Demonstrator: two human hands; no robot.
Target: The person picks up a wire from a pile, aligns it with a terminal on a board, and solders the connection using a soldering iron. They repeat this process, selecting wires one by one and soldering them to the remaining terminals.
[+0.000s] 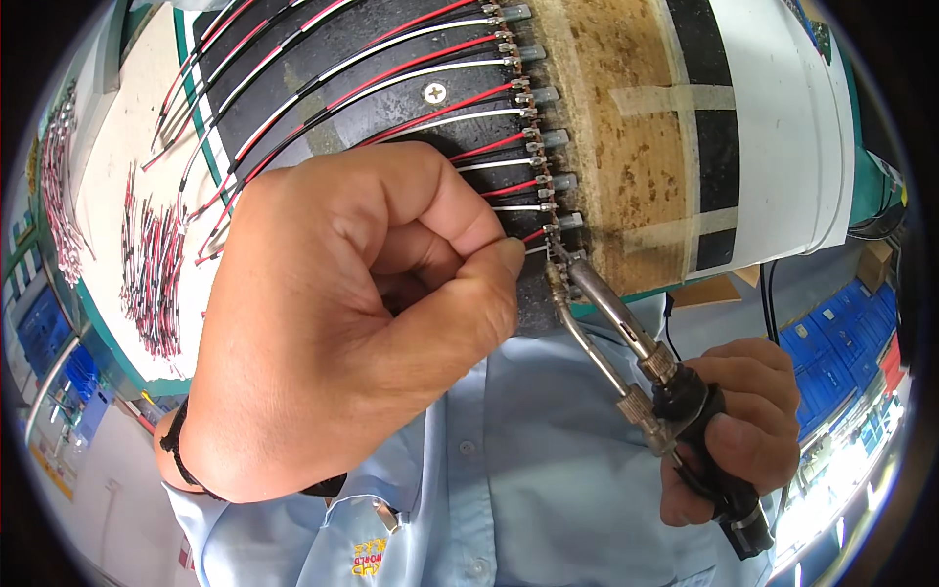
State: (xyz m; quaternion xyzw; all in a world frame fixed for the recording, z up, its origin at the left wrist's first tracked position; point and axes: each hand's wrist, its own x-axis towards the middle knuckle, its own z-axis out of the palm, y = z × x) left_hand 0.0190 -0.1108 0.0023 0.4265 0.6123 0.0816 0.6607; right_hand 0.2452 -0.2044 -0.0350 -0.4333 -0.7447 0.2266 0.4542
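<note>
- The left hand (342,313) is closed, thumb and forefinger pinching a thin wire (533,236) whose end shows just past the fingertips, at the lower end of a row of small connectors (540,157).
- A dark band (174,445) circles the left wrist.
- The right hand (738,421) is wrapped around the black handle of a soldering iron (616,308), which slants up and left; its tip is at the connectors, just beside the wire's end.
- A thinner metal tube (592,352) runs alongside the iron, its end close to the same spot.
- Behind the hands and tools is a light blue shirt (509,450).
- Red, white and black wires (421,68) fan leftward from the connectors across a black board (391,112), which has a cross-head screw (434,93) in it.
- Right of the connectors lie a stained brown strip (626,147), a black strip (717,147) and a white sheet (778,117).
- To the left, a loose bunch of wires (152,284) lies on a pale surface (103,205), with another bunch (61,186) farther left.
- Blue bins (846,338) stand far off at right.
</note>
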